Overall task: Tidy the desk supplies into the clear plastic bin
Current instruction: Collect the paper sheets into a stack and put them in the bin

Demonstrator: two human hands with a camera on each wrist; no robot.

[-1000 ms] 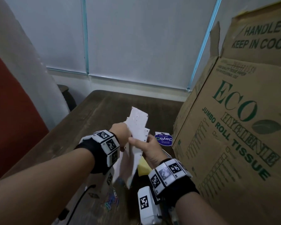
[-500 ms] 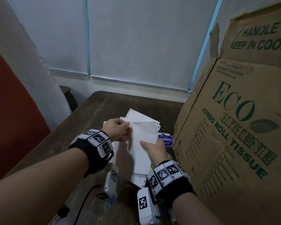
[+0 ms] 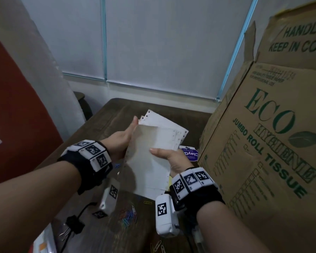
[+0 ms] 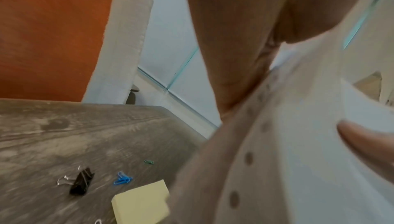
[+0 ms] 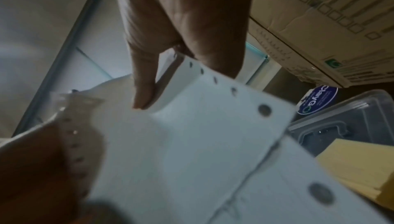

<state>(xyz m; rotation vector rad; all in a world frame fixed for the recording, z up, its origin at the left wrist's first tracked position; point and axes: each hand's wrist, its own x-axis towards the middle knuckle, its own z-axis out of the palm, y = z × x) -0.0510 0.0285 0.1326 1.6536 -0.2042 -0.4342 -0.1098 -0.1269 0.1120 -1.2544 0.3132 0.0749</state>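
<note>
A stack of white perforated papers [image 3: 150, 154] is held above the dark wooden desk [image 3: 102, 128]. My left hand [image 3: 125, 137] lies with straight fingers against the stack's left edge. My right hand [image 3: 169, 157] grips the right side, thumb on top and fingers underneath, as the right wrist view shows on the papers [image 5: 192, 143]. The clear plastic bin [image 5: 341, 123] sits below the papers beside the cardboard box, with a yellow pad [image 5: 362, 168] at it. In the head view the bin is hidden by the papers and my right arm.
A large cardboard box [image 3: 263, 143] walls off the right side. On the desk lie coloured paper clips [image 3: 128, 216], a black binder clip [image 4: 82, 183], a yellow sticky pad [image 4: 142, 200] and a blue round label [image 3: 190, 154]. An orange panel [image 3: 11, 106] stands at the left.
The papers went from upright to lying flatter between my hands. My left hand let go its pinch and now lies straight along the left edge. My right hand kept its grip.
</note>
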